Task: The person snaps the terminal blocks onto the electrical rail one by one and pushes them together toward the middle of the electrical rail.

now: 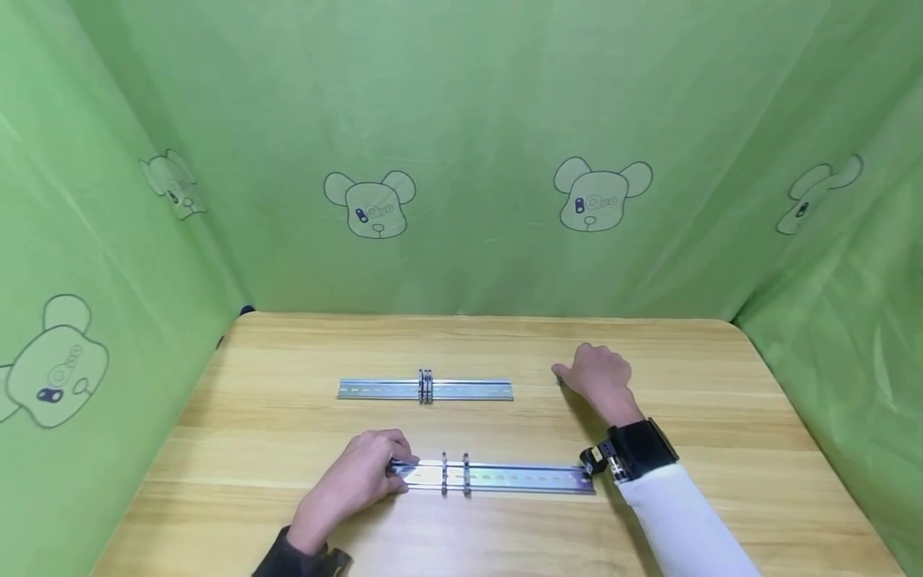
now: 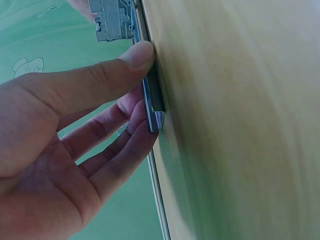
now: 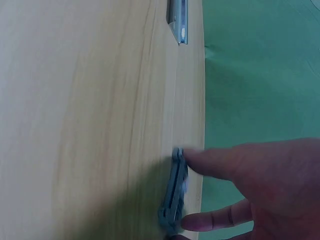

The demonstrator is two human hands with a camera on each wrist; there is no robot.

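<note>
My left hand [image 1: 364,469] grips the left end of the near slotted metal DIN rail [image 1: 530,478], its thumb on one edge and fingers on the other. Two thin terminal blocks [image 1: 466,474] stand slightly apart across this rail. One grey terminal block [image 2: 112,20] also shows near the thumb in the left wrist view. Farther right on the table, my right hand [image 1: 598,375] pinches another grey terminal block [image 3: 173,192] by its two ends, between thumb and fingers. The hand mostly hides that block in the head view.
A second, shorter-looking DIN rail [image 1: 469,390] lies behind the near one, with several terminal blocks [image 1: 426,386] packed together at its middle. Both rails rest on a wooden table [image 1: 274,353]. Green printed curtains [image 1: 476,264] rise behind it and at both sides.
</note>
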